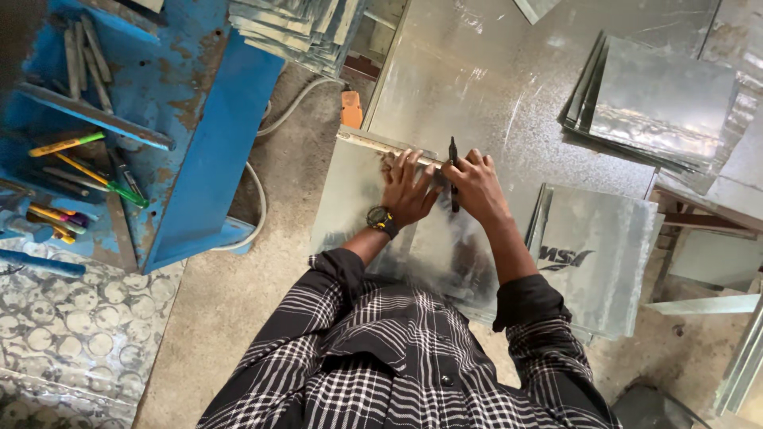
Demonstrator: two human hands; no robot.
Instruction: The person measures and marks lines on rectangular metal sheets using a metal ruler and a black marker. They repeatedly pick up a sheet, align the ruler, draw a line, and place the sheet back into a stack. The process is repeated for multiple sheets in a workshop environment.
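Blue rack (203, 135): far left of the metal sheet (354, 214), pens and rods lying on it.
Left hand (407, 191): flat, fingers spread, pressing a straightedge (373, 143) onto the sheet's far edge; watch on the wrist.
Right hand (477, 184): just right of the left hand, closed around a black marker (453, 163), tip on the sheet.
Sheet stack (660, 103): well right of the sheet.

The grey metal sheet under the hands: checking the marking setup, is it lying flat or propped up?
Flat: the grey metal sheet lies on the sheet stack, left hand pressing it.
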